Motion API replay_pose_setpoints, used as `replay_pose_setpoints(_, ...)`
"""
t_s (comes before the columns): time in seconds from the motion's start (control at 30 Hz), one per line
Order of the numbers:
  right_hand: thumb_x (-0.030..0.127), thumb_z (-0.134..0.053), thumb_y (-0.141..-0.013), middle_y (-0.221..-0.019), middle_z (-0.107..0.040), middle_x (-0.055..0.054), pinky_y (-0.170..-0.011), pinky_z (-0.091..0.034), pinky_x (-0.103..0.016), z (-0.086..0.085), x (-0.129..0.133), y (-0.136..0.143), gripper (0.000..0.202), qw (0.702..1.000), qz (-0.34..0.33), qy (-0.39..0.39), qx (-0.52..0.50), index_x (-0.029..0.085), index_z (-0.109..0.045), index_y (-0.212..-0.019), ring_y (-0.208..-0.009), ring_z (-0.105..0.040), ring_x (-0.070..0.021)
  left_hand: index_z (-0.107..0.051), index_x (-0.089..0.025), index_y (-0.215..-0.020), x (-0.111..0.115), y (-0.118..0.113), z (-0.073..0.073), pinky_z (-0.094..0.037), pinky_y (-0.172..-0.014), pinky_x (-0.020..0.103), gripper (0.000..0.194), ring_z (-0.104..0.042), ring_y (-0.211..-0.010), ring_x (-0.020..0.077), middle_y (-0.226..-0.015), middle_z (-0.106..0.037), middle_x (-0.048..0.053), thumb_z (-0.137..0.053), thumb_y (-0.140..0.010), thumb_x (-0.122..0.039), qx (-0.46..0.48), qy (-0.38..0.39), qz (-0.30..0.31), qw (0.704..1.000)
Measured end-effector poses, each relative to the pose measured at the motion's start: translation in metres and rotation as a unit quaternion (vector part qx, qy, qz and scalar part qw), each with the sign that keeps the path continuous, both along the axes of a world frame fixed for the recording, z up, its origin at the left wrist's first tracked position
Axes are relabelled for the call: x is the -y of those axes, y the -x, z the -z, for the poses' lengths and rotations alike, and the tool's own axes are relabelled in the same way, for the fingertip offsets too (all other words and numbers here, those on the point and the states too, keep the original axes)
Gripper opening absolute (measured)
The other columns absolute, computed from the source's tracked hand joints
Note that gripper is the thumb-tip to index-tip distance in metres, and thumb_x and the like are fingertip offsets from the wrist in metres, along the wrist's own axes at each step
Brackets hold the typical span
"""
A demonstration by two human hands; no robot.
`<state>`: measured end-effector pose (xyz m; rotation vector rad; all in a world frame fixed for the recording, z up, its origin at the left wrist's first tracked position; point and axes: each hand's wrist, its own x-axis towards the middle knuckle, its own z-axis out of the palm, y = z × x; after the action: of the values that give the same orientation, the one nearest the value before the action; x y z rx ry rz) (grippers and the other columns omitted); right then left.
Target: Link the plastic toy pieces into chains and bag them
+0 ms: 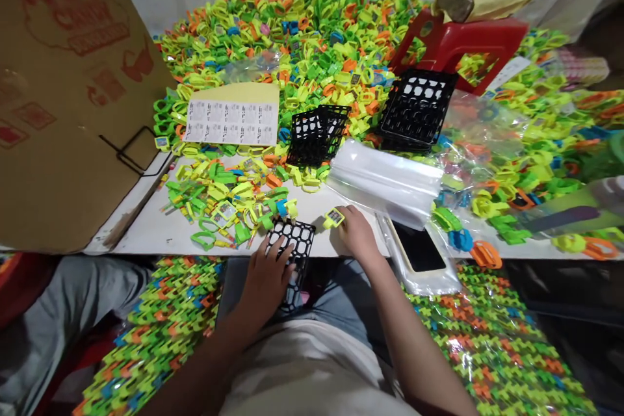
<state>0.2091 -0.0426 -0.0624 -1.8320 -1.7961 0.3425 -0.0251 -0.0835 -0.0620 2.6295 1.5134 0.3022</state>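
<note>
The person's left hand [267,276] lies palm down over a black grid tray [301,232] at the near edge of the white table [156,231], its fingers slightly apart across the openings; part of the tray overhangs the edge. To the right, the right hand [359,232] has its fingers closed on a yellow toy watch [334,217], which sits just right of the tray's far corner, face up.

A small pile of loose watches [231,198] lies left of the tray. Farther back are a label sheet [231,123] on the left, a few black trays [316,136] in the middle and a taller tray stack [419,107] on the right. Clear plastic bags [385,175] lie beyond the right hand, and a dark-screened phone [418,246] is to its right. A large heap of watches [312,52] fills the far side.
</note>
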Motion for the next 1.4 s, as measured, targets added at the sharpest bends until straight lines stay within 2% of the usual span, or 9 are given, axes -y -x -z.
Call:
replay_pose_setpoints(0.1,0.024,-0.048,-0.082,-0.077,-0.059,-0.005,-0.064,-0.044,-0.030,0.002,0.001,0.002,0.015,0.980,0.002,0.007,-0.199,0.017,-0.059,-0.090,-0.071,-0.055,-0.0203,-0.051,-0.022,-0.130,0.007,-0.018,-0.001,-0.041,-0.098,0.050,0.044,-0.038,-0.128,0.0350,-0.141,-0.043,0.012,-0.049,-0.088,-0.035,-0.003,-0.016,-0.018,1.000)
replay_pose_setpoints(0.2,0.043,-0.053,-0.080,-0.072,-0.060,-0.002,-0.063,-0.044,-0.029,0.009,-0.005,0.011,0.027,0.937,0.015,0.027,-0.348,0.017,-0.058,-0.083,-0.067,-0.056,-0.0180,-0.050,-0.020,-0.131,0.006,-0.026,-0.001,-0.042,-0.097,0.049,0.049,-0.039,-0.128,0.0354,-0.141,-0.041,0.018,-0.054,-0.086,-0.038,0.000,-0.011,-0.003,1.000)
replay_pose_setpoints(0.43,0.040,-0.065,-0.070,-0.086,-0.066,-0.005,-0.076,-0.047,-0.032,0.013,-0.034,0.026,0.028,0.895,-0.002,0.041,-0.445,0.017,-0.062,-0.086,-0.079,-0.061,-0.0183,-0.049,-0.020,-0.130,-0.004,-0.021,-0.006,-0.040,-0.099,0.050,0.049,-0.044,-0.124,0.0332,-0.139,-0.043,0.016,-0.058,-0.084,-0.033,0.034,0.030,0.024,0.999)
replay_pose_setpoints(0.6,0.035,-0.063,-0.075,-0.088,-0.068,-0.005,-0.077,-0.049,-0.032,-0.007,-0.027,0.030,0.021,0.909,-0.058,0.072,-0.407,0.018,-0.065,-0.087,-0.081,-0.063,-0.0178,-0.058,-0.024,-0.110,-0.013,0.004,-0.049,-0.048,-0.091,0.037,0.023,-0.057,-0.104,0.0199,-0.111,-0.061,0.005,-0.048,-0.090,-0.030,0.185,0.103,0.030,0.977)
replay_pose_setpoints(0.73,0.029,-0.059,-0.079,-0.090,-0.068,-0.003,-0.077,-0.050,-0.031,-0.013,-0.013,0.044,0.014,0.918,-0.127,0.091,-0.366,0.020,-0.066,-0.088,-0.081,-0.064,-0.0162,-0.055,-0.024,-0.110,-0.039,0.017,-0.077,-0.043,-0.098,0.038,0.027,-0.052,-0.111,0.0217,-0.113,-0.056,0.007,-0.054,-0.086,-0.036,0.268,0.013,-0.055,0.962)
replay_pose_setpoints(0.9,0.022,-0.059,-0.079,-0.095,-0.069,-0.004,-0.085,-0.049,-0.033,-0.003,-0.013,0.056,0.014,0.936,-0.121,0.073,-0.323,0.023,-0.068,-0.090,-0.089,-0.064,-0.0178,-0.033,-0.024,-0.138,-0.071,0.009,-0.063,-0.032,-0.109,0.043,0.058,-0.028,-0.137,0.0262,-0.146,-0.034,0.010,-0.052,-0.087,-0.045,0.245,0.062,-0.010,0.968)
replay_pose_setpoints(1.03,0.018,-0.056,-0.080,-0.096,-0.069,-0.002,-0.082,-0.050,-0.031,0.000,-0.015,0.058,0.020,0.950,-0.143,0.068,-0.271,0.025,-0.068,-0.094,-0.090,-0.064,-0.0176,-0.037,-0.022,-0.137,-0.080,0.004,-0.049,-0.033,-0.110,0.040,0.046,-0.037,-0.133,0.0206,-0.140,-0.045,0.009,-0.040,-0.094,-0.037,0.263,0.090,0.011,0.961)
replay_pose_setpoints(1.17,0.013,-0.053,-0.079,-0.101,-0.068,-0.005,-0.078,-0.050,-0.031,-0.003,-0.018,0.066,0.026,0.981,-0.127,0.091,-0.116,0.024,-0.066,-0.098,-0.093,-0.063,-0.0211,-0.043,-0.023,-0.132,-0.082,0.007,-0.047,-0.033,-0.110,0.039,0.040,-0.041,-0.131,0.0193,-0.137,-0.050,0.006,-0.039,-0.094,-0.035,0.278,0.092,0.007,0.956)
replay_pose_setpoints(1.4,0.010,-0.048,-0.078,-0.098,-0.066,-0.011,-0.074,-0.046,-0.028,-0.016,-0.029,0.085,0.024,0.978,-0.157,0.137,0.016,0.016,-0.064,-0.094,-0.089,-0.061,-0.0220,-0.028,-0.022,-0.141,-0.081,0.006,-0.040,-0.030,-0.111,0.044,0.060,-0.031,-0.135,0.0257,-0.144,-0.035,0.012,-0.050,-0.088,-0.041,0.286,0.106,0.050,0.951)
